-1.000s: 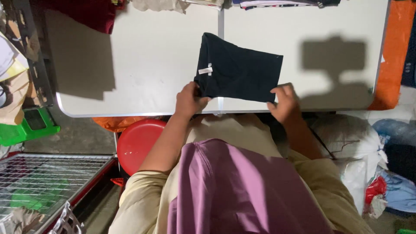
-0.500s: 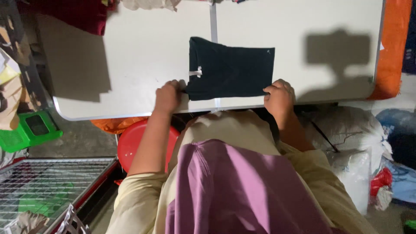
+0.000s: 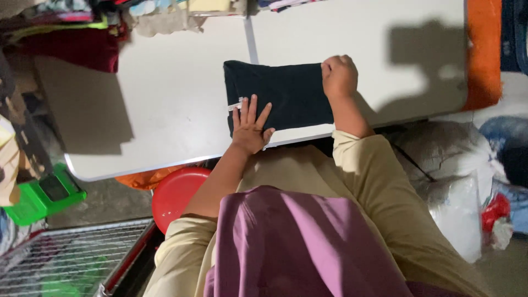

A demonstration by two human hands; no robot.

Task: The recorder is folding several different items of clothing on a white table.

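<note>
White table [image 3: 165,110]: 2 panels joined by a centre seam, cloth piled along its far edge. Dark navy garment [image 3: 280,93]: folded into a flat rectangle with a small white tag on its left side, lying across the seam near the table's near edge. Red round stool [image 3: 176,192]: under the near edge. Left hand [image 3: 250,129]: flat, fingers spread wide, pressing the garment's near-left corner. Right hand [image 3: 339,76]: curled closed on the garment's right edge.
</note>
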